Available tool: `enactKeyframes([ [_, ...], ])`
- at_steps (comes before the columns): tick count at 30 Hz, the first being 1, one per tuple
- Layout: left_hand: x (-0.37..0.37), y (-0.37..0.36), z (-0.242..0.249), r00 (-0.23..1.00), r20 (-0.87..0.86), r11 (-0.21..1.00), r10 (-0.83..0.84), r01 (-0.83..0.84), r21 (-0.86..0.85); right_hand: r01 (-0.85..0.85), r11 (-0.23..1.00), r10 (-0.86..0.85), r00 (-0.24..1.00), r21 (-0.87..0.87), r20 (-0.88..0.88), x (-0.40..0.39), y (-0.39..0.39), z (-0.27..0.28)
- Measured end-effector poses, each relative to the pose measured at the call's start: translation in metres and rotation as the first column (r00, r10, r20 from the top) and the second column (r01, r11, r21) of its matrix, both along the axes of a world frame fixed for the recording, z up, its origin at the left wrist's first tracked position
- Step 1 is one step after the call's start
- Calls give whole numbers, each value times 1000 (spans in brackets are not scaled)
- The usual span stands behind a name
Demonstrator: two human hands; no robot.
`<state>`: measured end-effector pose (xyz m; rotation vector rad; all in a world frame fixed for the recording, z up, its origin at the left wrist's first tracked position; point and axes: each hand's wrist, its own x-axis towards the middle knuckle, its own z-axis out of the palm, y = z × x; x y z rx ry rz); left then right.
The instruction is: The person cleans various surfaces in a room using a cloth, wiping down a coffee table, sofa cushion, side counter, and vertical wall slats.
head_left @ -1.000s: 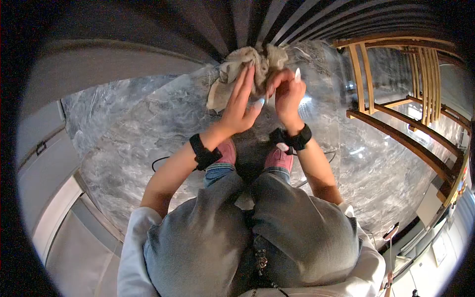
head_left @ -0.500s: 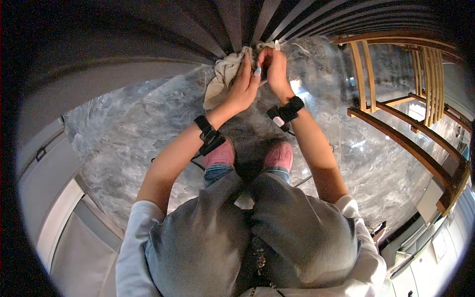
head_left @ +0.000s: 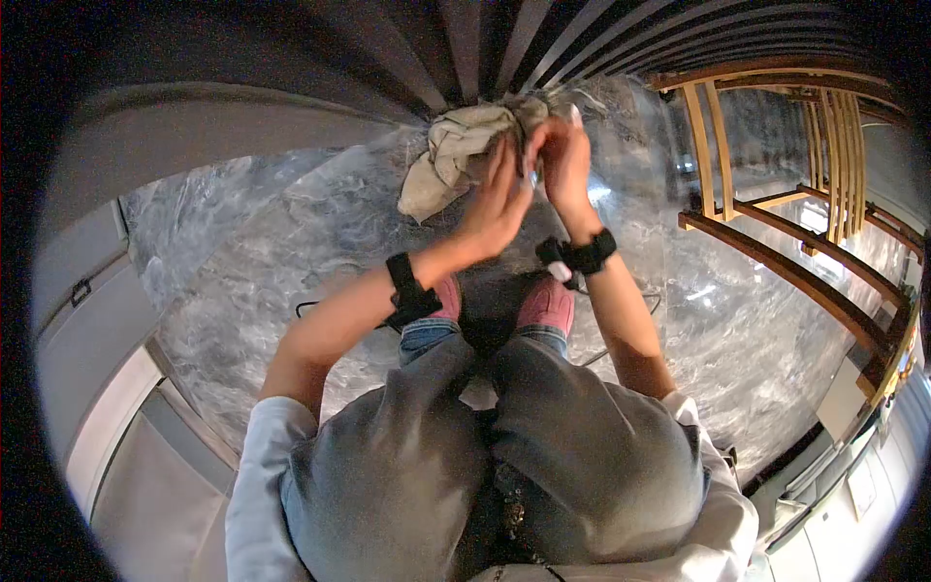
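Note:
A crumpled beige cloth lies on the marbled grey floor, close to the base of the dark slatted panel. My left hand is just to the right of the cloth's lower part, its fingers stretched forward and somewhat blurred, with nothing visible in it. Beside it, my right hand has curled fingers that point towards the left hand's fingertips. Whether anything small is between its fingers is too blurred to tell. Both wrists wear black straps.
At the right stands a wooden slatted frame on the floor. Pink shoes and my knees are below the hands. Grey cabinet fronts line the left side, and the dark slatted panel rises ahead.
Both hands have moved back towards my body, away from the cloth and the panel. More of the cloth shows now, and its upper part has shifted in shape.

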<state>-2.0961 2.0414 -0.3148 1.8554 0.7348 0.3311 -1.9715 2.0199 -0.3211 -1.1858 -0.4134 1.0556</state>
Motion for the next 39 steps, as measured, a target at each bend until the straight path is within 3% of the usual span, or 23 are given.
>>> enactKeyframes([
  [3,-6,-18,12,976,195,989,-96,72,127,94,995,-93,994,31,-50,-10,-31,32],
  [6,3,-14,37,963,234,985,-137,108,132,144,947,-186,975,288,121,-8,-34,59],
  [10,32,13,50,958,280,976,-62,0,217,106,929,-192,957,354,216,13,-9,76],
  [11,37,19,48,959,281,973,-27,-39,228,131,966,-181,958,223,220,20,-3,78],
  [15,41,27,36,967,251,960,-39,-33,279,30,960,-71,988,279,137,36,15,56],
  [17,46,29,30,970,210,993,119,-120,-5,3,991,-12,997,136,72,36,20,42],
  [19,49,39,14,987,110,991,121,-113,-75,-31,998,31,1000,59,7,34,28,23],
  [20,49,42,5,987,108,990,121,-113,-79,1,1000,-3,998,17,71,30,31,11],
  [22,46,43,-13,996,55,996,64,-61,-61,24,998,-7,961,-58,275,27,28,-16],
  [25,40,41,-22,996,90,999,-8,5,32,17,991,18,968,-135,249,26,21,-25],
  [27,38,39,-10,992,126,985,-11,32,-171,45,989,-3,959,-144,283,25,14,-17],
  [29,31,23,-4,992,110,975,-67,88,-204,40,999,-35,983,-29,179,22,0,-4],
  [31,23,0,16,977,176,992,-122,123,4,151,982,-148,988,-115,34,14,-20,24],
  [33,20,-10,44,947,249,979,-201,205,9,229,969,-227,973,-90,29,10,-48,32],
  [35,19,-16,60,930,287,970,-229,244,-19,337,921,-339,940,194,-24,2,-64,47],
  [37,20,-15,77,915,310,961,-259,277,-16,288,882,-320,947,372,25,4,-68,71],
  [39,24,-11,91,894,344,957,-288,277,81,274,859,-301,954,433,-8,10,-61,92],
])
